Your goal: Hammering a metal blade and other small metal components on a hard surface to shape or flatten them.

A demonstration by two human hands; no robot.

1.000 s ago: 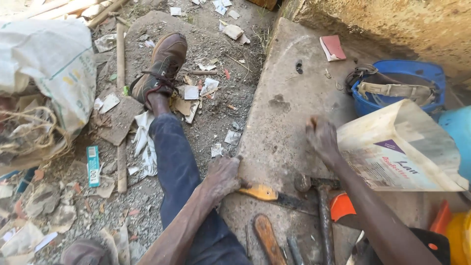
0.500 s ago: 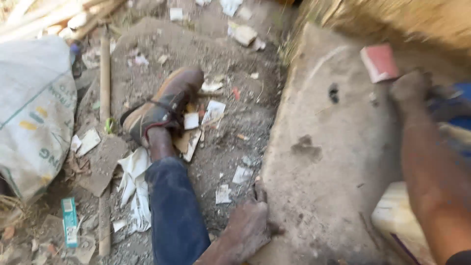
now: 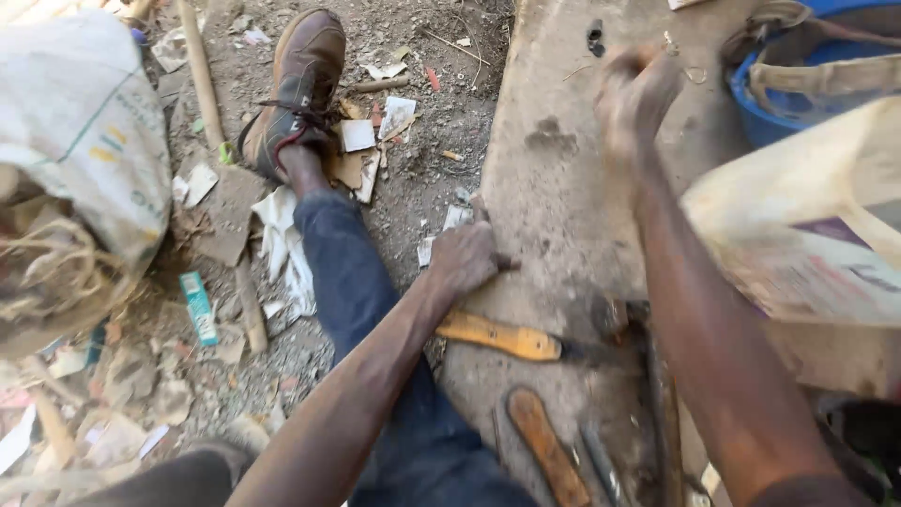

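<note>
Ground: dirt floor littered with paper scraps, sticks and a sack (image 3: pixel 84 169).
Slab: grey stone slab (image 3: pixel 563 188), flat, rough; probably heavy and stiff, best taken by its long edge.
Left hand (image 3: pixel 465 258): fingers curled over the slab's left edge, touching it, holding nothing else.
Right hand (image 3: pixel 638 94): blurred, raised above the slab's far end; whether its grip is closed or holds anything, I cannot tell.
Tools: yellow-handled knife (image 3: pixel 502 336) lying just below the left hand; a second wooden handle (image 3: pixel 544 446) nearer the camera.
Leg: blue trouser, brown shoe (image 3: pixel 300 89) stretched out left of the slab.
Right side: blue basin (image 3: pixel 807 94), pale bag (image 3: pixel 807 225).
</note>
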